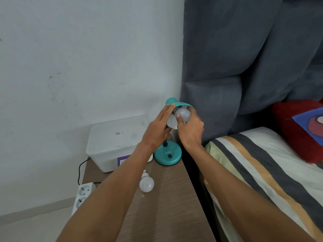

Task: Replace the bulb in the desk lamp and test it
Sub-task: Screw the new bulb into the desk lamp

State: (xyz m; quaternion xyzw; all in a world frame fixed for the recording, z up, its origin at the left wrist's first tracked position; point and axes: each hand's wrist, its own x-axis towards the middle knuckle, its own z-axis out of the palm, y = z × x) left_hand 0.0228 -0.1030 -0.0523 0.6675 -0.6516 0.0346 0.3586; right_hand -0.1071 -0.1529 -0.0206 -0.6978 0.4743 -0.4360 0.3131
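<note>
A teal desk lamp stands at the back of a wooden nightstand (166, 198), its round base (167, 155) bearing a black switch. My left hand (157, 130) lies against the left side of the teal shade (180, 103), fingers stretched up along it. My right hand (191, 130) grips a white bulb (183, 114) sitting in the shade's mouth, thumb across its front. A second white rounded shape (172, 124) shows just below between my hands; what it is stays unclear. Another white bulb (146, 184) lies on the nightstand, screw cap pointing away from me.
A translucent lidded plastic box (115, 142) sits at the nightstand's back left. A white power strip (83, 191) with a black cable hangs off the left edge. To the right are a bed with a striped sheet (262, 163), a grey padded headboard (244, 58) and a red cushion (297, 130).
</note>
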